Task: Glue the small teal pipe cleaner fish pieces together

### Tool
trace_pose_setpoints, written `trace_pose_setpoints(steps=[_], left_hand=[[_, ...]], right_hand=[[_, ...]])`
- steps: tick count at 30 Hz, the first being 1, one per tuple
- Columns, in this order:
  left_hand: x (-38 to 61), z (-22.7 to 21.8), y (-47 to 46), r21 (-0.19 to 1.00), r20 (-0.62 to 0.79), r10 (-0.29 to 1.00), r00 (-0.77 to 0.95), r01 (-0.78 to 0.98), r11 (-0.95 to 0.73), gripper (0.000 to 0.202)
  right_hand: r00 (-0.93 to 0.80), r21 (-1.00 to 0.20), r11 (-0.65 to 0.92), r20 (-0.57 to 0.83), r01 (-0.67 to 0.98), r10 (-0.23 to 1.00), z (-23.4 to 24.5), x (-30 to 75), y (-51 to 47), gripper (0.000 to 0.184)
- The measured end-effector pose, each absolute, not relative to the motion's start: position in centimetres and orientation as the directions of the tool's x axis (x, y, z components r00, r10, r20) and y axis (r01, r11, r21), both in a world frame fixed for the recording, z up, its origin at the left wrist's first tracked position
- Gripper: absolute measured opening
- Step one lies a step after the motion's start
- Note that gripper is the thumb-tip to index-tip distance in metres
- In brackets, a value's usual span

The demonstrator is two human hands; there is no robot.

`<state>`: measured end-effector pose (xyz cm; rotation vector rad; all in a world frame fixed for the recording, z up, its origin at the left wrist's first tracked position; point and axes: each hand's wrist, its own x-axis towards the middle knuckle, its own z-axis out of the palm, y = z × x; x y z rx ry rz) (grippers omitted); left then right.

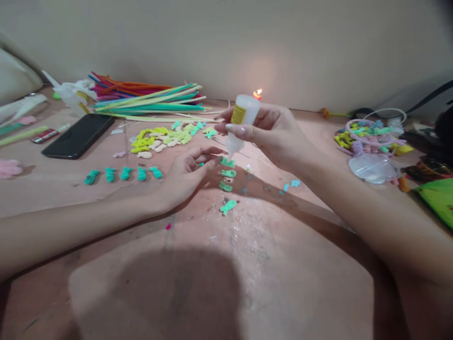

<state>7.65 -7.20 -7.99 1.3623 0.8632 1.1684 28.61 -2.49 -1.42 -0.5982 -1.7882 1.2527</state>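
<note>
My right hand (267, 132) is wrapped round a white squeeze bottle (247, 109) with a yellow label, probably glue. The bottle is tilted with its nozzle down, the tip just above or touching a green fuzzy fish-shaped piece (228, 163). Beside that piece rests my left hand (193, 172), fingers stretched and slightly curved, thumb tip at its left edge; whether it touches is unclear. Two more small green pieces (226, 187) lie nearer me in a column, and a green fish (228, 207) lies below them. A small flame (259, 91) on a red tip burns behind the bottle.
Several teal fish pieces (125, 174) form a row at left. Behind them are a phone (79, 136), a pile of yellow and pale pieces (152, 139) and coloured pipe cleaners (148, 97). Another nozzle bottle (71, 94) stands back left. A clear lid (373, 168) and colourful pieces (368, 134) lie right.
</note>
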Motion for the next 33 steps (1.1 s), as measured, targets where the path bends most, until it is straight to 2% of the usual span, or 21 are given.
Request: trace_pose_setpoints(steps=[5, 8, 10, 16, 22, 27, 33], left_hand=[[7.7, -8.2, -7.3, 0.980, 0.169, 0.954, 0.249, -0.147, -0.135, 0.020], [7.7, -8.2, -7.3, 0.977, 0.141, 0.954, 0.265, -0.190, -0.092, 0.025], [7.7, -8.2, -7.3, 0.978, 0.135, 0.954, 0.266, -0.189, -0.086, 0.026], [7.7, -8.0, -7.5, 0.984, 0.114, 0.960, 0.256, -0.162, -0.073, 0.023], [7.7, -7.8, -7.6, 0.992, 0.063, 0.963, 0.261, -0.123, -0.031, 0.028], [7.6, -8.5, -7.3, 0.989, 0.128, 0.962, 0.240, -0.103, -0.106, 0.029], [7.5, -8.7, -7.2, 0.990, 0.134, 0.963, 0.236, -0.076, -0.119, 0.031]], right_hand=[[-0.365, -0.882, 0.453, 0.468, -0.132, 0.805, -2.3, 28.2, -3.3, 0.032], [-0.318, -0.886, 0.460, 0.455, -0.065, 0.832, -2.4, 28.1, -3.1, 0.040], [-0.303, -0.887, 0.461, 0.450, -0.039, 0.840, -2.4, 28.1, -2.9, 0.043], [-0.289, -0.867, 0.485, 0.496, -0.113, 0.819, -2.2, 27.9, -3.3, 0.042], [-0.300, -0.886, 0.455, 0.458, -0.083, 0.837, -2.4, 27.8, -3.7, 0.054], [-0.304, -0.897, 0.441, 0.432, -0.043, 0.849, -2.8, 28.0, -3.7, 0.053], [-0.275, -0.903, 0.429, 0.419, -0.026, 0.866, -3.0, 28.1, -3.7, 0.049]])
